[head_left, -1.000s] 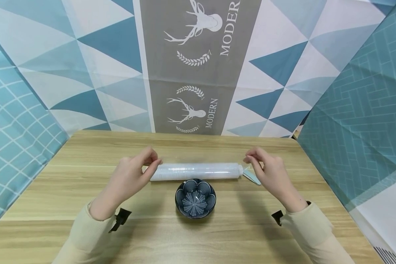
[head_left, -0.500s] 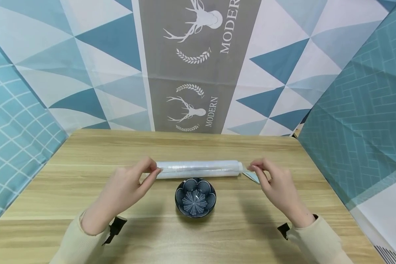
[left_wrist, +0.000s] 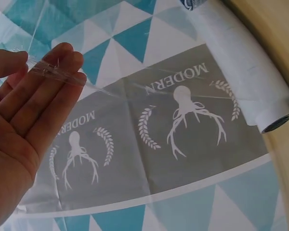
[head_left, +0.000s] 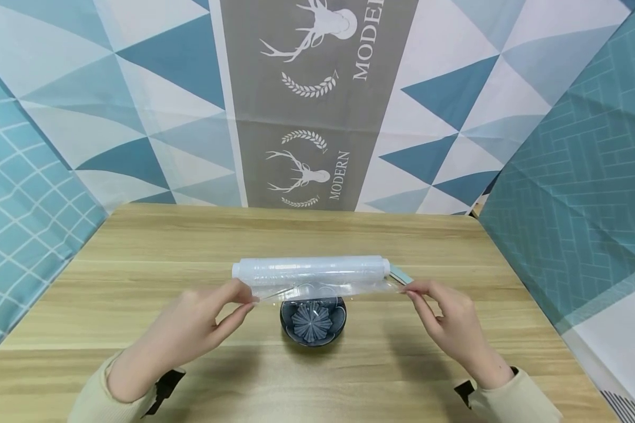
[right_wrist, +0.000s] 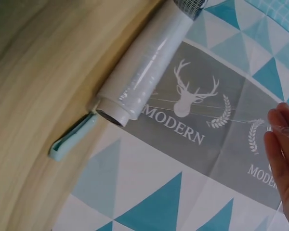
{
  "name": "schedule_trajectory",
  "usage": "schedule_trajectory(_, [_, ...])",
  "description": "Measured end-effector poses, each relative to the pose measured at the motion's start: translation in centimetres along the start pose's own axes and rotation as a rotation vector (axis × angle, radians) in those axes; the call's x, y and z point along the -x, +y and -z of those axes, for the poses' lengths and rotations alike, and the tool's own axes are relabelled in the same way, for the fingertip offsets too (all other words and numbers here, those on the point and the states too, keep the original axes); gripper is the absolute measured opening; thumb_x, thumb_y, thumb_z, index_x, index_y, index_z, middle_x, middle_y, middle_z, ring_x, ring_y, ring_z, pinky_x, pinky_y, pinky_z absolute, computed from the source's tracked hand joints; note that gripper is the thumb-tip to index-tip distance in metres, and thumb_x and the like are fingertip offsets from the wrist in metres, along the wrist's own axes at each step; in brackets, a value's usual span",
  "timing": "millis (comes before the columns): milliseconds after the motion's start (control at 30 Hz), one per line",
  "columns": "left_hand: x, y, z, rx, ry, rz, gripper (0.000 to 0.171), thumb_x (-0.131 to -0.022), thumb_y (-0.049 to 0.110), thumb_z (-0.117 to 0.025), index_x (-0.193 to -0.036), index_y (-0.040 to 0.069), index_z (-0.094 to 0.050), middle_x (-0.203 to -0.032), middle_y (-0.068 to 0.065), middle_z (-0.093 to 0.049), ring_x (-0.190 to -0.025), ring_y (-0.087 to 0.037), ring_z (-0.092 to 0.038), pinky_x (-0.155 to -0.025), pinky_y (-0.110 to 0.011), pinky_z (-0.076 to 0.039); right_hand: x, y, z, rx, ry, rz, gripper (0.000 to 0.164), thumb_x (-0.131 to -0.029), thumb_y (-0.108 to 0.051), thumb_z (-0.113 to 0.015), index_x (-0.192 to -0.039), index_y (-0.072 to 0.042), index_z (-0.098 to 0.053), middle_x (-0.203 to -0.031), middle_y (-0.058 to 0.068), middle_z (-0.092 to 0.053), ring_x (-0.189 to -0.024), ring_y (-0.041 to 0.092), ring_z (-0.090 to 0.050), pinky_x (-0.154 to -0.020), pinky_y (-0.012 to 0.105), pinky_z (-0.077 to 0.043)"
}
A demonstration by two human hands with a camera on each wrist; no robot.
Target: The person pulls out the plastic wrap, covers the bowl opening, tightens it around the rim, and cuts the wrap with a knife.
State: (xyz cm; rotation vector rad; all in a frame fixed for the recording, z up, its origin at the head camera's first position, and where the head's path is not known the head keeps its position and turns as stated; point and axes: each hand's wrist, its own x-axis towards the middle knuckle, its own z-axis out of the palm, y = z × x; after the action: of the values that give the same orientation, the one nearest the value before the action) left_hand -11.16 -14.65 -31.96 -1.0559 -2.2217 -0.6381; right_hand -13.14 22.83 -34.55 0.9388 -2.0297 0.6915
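A roll of cling film [head_left: 312, 267] lies crosswise on the wooden table, white core ends showing. From it a clear film sheet [head_left: 323, 290] stretches toward me, its front edge held at both corners. My left hand [head_left: 190, 323] pinches the left corner between thumb and fingers; bunched film [left_wrist: 55, 72] shows there in the left wrist view. At the right corner my right hand [head_left: 450, 326] pinches the film with thumb and forefinger. Below the sheet sits a dark blue flower-patterned bowl [head_left: 312, 329], its far rim covered by the transparent film.
Beside the roll's right end lies a narrow pale green object [right_wrist: 73, 137], partly behind the film in the head view. Patterned cloth panels [head_left: 296, 117] rise along the table's back edge and both sides.
Both hands have come down toward me, drawing the film edge off the roll and over the bowl's far part. The roll and bowl stay about where they were.
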Motion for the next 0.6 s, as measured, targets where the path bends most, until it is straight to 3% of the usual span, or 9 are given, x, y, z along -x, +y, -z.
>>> schedule_trajectory(233, [0.7, 0.2, -0.1, 0.033, -0.045, -0.017, 0.020, -0.095, 0.032, -0.045, -0.089, 0.017, -0.056, -0.080, 0.012, -0.067, -0.066, 0.001, -0.061, -0.054, -0.012, -0.044, 0.7, -0.2, 0.1, -0.019, -0.006, 0.055, 0.026, -0.093, -0.023, -0.049, -0.087, -0.005, -0.066, -0.079, 0.000, -0.067, -0.069, 0.010, -0.062, -0.068, 0.016, -0.048])
schedule_trajectory(400, [1.5, 0.4, -0.2, 0.071, -0.102, -0.014, 0.003, -0.088, 0.020, -0.057, -0.090, 0.018, -0.056, -0.082, 0.013, -0.067, -0.070, 0.002, -0.061, -0.057, -0.012, -0.046, 1.4, -0.2, 0.0, -0.079, -0.031, 0.074, 0.023, -0.092, -0.021, -0.050, -0.086, -0.005, -0.065, -0.078, 0.000, -0.067, -0.069, 0.010, -0.063, -0.069, 0.016, -0.048])
schedule_trajectory(600, [2.3, 0.7, -0.4, 0.108, -0.153, 0.014, 0.012, -0.083, 0.013, -0.064, -0.088, 0.022, -0.057, -0.084, 0.014, -0.066, -0.074, 0.003, -0.061, -0.060, -0.011, -0.044, 2.4, -0.4, -0.1, -0.107, -0.075, 0.087, 0.022, -0.092, -0.021, -0.050, -0.084, -0.007, -0.065, -0.077, -0.001, -0.067, -0.069, 0.010, -0.062, -0.067, 0.018, -0.048])
